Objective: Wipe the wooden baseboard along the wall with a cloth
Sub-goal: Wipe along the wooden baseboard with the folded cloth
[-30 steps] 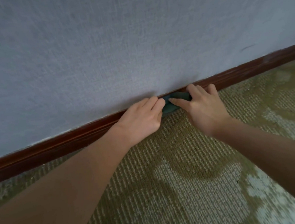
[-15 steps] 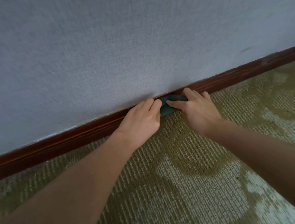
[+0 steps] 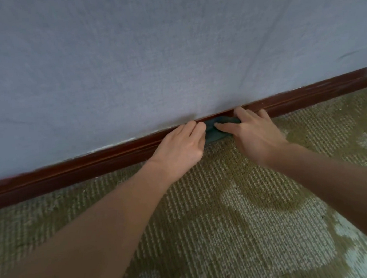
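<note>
Teal cloth (image 3: pixel 215 133) against baseboard (image 3: pixel 92 164) | hands: left hand (image 3: pixel 182 145) curled, right hand (image 3: pixel 254 134) curled, both gripping cloth

The left forearm (image 3: pixel 86 229) and right forearm (image 3: pixel 335 177) are stretching forward and converging, hands close together. The left hand (image 3: pixel 182 146) is curling its fingers, possibly round the cloth (image 3: pixel 215 132); the right hand (image 3: pixel 257 137) is pinching it between thumb and fingers.

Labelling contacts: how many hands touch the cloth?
2. The left hand touches the left end of the dark teal cloth; the right hand holds its right end against the reddish-brown wooden baseboard.
</note>
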Demonstrator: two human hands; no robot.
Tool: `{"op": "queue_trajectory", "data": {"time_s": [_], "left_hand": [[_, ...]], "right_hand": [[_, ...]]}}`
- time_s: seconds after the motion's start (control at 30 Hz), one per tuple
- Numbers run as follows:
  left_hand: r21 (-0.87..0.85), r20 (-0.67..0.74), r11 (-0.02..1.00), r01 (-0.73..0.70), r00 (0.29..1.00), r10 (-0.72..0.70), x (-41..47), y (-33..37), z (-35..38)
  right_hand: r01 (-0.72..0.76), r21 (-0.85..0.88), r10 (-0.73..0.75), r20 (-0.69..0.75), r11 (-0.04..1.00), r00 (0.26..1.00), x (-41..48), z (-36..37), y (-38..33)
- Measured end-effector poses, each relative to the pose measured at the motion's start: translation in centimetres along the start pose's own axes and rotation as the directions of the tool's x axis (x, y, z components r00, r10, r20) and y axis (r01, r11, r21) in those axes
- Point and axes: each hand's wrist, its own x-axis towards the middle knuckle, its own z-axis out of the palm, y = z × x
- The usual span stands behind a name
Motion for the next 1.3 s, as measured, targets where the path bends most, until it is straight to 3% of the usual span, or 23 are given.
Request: {"op": "queue_trajectory", "data": {"time_s": [0.23, 0.57, 0.93, 1.1, 1.3], "left_hand": [[-0.015, 0.016, 1.0, 0.012, 1.0, -0.012, 0.8, 0.3, 0.2], [-0.03, -0.021, 0.999, -0.016, 1.0, 0.015, 6.8, 3.6, 1.5], [0.048, 0.015, 0.993, -0.112, 0.994, 0.111, 9.0, 4.4, 1.5], [-0.027, 0.066, 0.996, -0.09, 0.994, 0.092, 8.7, 4.4, 1.0], [-0.103, 0.132, 0.993, -0.065, 0.988, 0.078, 9.4, 3.5, 1.2]], "right_hand": [[0.078, -0.143, -0.076, 0.018, 0.987, 0.997, -0.1, -0.7, 1.2], [-0.043, -0.167, 0.046, 0.012, 0.985, 0.999, -1.3, 0.2, 7.6], [-0.056, -0.056, 0.054, -0.037, 0.997, 0.998, -1.4, 0.3, 9.8], [-0.188, 0.091, 0.193, -0.046, 0.978, 0.98, -1.7, 1.2, 8.3], [-0.224, 0.044, 0.224, 0.01, 0.974, 0.975, -1.7, 0.6, 7.7]]}}
